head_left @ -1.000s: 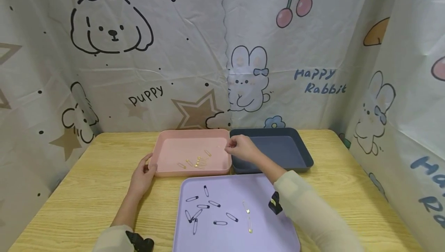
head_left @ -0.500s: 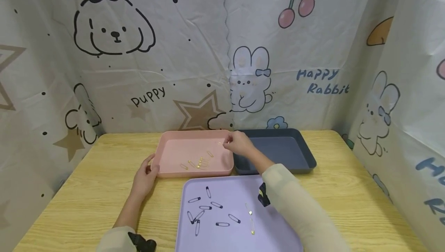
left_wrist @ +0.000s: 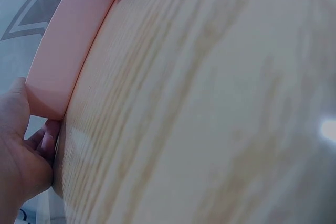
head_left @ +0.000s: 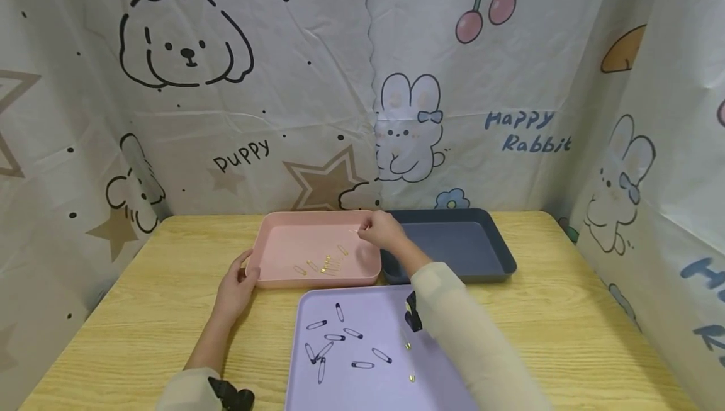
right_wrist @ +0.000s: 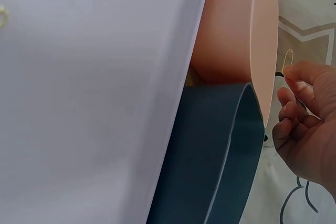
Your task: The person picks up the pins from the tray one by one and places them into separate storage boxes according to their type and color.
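Shifted slightly leftward relative to the trays since a second ago: the right hand point(head_left: 384, 233), away from the seam beside the dark blue tray point(head_left: 447, 241) and farther over the right end of the pink tray point(head_left: 306, 235). Swung in with it, over the lilac tray point(head_left: 340, 398): the right sleeve point(head_left: 453, 316). Held up above the pink tray, a gold safety pin point(right_wrist: 289, 59), looped end clear of the grip in the right wrist view, other end hidden. Fingers point(right_wrist: 307, 71) of that hand together at the tips, clamped on the pin between thumb and index, the rest curled toward the palm. No change at the left hand point(head_left: 235, 285): fingers and thumb closed round the near left corner of the pink tray, apparently to steady it on the bench point(head_left: 141, 310). No change either among the loose gold pins point(head_left: 329, 265) toward the front of the pink tray, nor among the black-headed pins point(head_left: 362, 365) strewn across the left of the lilac tray. Farther right there, near the sleeve, two gold pins point(head_left: 411, 377). Meaning for the work, by judgement: held pin now better placed above the pink tray, but not yet let go.
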Available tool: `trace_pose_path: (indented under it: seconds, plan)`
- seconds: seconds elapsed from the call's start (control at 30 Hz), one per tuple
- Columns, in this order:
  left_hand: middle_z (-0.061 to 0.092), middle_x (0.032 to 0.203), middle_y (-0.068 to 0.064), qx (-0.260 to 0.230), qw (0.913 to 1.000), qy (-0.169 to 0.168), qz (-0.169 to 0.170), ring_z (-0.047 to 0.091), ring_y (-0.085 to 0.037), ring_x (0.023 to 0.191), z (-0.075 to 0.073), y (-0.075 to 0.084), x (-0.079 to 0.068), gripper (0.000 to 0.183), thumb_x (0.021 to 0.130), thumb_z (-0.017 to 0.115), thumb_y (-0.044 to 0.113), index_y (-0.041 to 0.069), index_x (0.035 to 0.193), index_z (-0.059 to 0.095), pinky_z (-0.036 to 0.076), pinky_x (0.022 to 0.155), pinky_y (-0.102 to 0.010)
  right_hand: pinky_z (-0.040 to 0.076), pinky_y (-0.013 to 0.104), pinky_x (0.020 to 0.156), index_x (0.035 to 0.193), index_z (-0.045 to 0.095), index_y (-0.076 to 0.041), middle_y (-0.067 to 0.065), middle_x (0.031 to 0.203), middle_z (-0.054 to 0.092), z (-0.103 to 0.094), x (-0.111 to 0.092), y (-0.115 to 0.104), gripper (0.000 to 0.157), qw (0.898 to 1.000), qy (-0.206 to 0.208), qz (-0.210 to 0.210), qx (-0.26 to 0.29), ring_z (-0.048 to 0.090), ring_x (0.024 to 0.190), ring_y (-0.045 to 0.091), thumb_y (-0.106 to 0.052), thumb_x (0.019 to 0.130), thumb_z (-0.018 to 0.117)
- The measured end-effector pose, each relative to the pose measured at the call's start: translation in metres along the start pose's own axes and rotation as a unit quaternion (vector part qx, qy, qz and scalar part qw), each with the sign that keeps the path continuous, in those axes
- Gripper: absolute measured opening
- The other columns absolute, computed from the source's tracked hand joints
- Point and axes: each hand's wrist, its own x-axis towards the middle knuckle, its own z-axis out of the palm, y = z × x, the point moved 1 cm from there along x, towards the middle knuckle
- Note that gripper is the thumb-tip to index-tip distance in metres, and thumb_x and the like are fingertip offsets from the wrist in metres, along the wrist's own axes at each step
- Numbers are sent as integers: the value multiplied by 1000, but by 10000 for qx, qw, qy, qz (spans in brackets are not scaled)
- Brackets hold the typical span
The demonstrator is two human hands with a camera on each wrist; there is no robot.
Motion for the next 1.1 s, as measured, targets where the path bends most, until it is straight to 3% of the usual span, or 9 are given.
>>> trace_pose_path:
  seconds: [0.27, 0.73, 1.1]
  plan:
    - [46, 122, -18, -62, 10000, -26, 23, 43, -22, 100, 2, -1, 0, 56, 98, 41, 34, 20, 149, 24, 39, 78, -27, 39, 25, 55, 81, 65, -14, 0, 79, 64, 8, 5, 1, 7, 9997, -57, 149, -181, 53, 64, 13, -20, 84, 62]
    - [47, 118, -16, 36, 10000, 45, 70, 43, -21, 96, 0, -1, 1, 56, 98, 41, 35, 19, 149, 25, 38, 76, -28, 39, 26, 54, 78, 66, -14, -1, 76, 64, 15, 5, 0, 8, 9994, 14, 331, -37, 52, 61, 13, -18, 84, 62]
    - [48, 119, -18, 14, 9999, 80, 94, 44, -19, 94, 0, -1, 0, 54, 98, 42, 31, 18, 148, 27, 39, 75, -26, 44, 30, 63, 83, 66, -16, -1, 84, 66, 19, 3, -4, 9, 9971, 309, 682, -166, 57, 71, 15, -24, 86, 63]
